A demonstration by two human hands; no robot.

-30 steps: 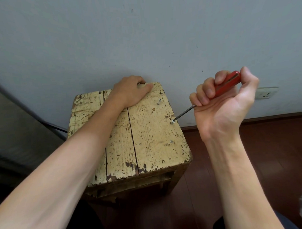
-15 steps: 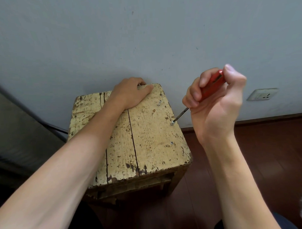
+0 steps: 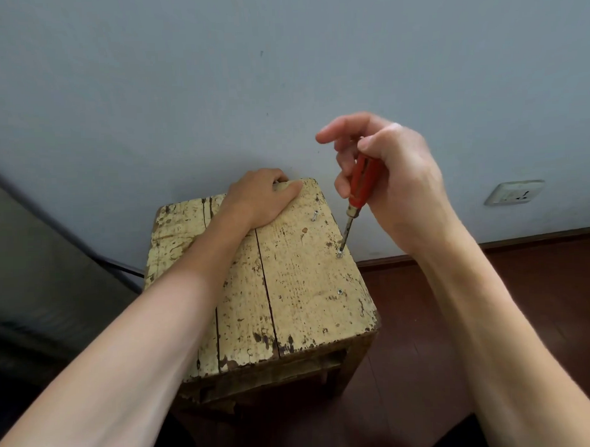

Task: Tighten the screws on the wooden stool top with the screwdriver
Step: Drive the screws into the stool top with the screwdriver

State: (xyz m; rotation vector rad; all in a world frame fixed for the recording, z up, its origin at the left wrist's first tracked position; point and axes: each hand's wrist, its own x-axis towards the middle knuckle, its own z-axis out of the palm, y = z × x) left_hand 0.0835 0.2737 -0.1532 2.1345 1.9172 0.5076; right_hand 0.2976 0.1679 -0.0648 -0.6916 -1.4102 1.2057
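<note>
A worn, cream-painted wooden stool top (image 3: 299, 283) stands against the wall. My left hand (image 3: 261, 197) grips its far edge, fingers curled over the back. My right hand (image 3: 392, 176) holds a red-handled screwdriver (image 3: 361, 184) nearly upright, with the index finger lifted off the handle. The metal tip sits in a screw (image 3: 339, 255) near the top's right edge. Another screw (image 3: 340, 291) lies flush nearer to me on the same edge, and a third screw (image 3: 314, 216) sticks out tilted farther back.
A grey wall (image 3: 281, 73) rises right behind the stool, with a white socket (image 3: 515, 192) low on the right. Dark red wooden floor (image 3: 523, 282) spreads to the right. A dark cable (image 3: 121, 264) and a grey surface (image 3: 37, 265) lie to the left.
My right hand has swung up and over to the left, bringing the screwdriver from a low slant to nearly upright with its tip staying on the same screw. The left hand stayed put.
</note>
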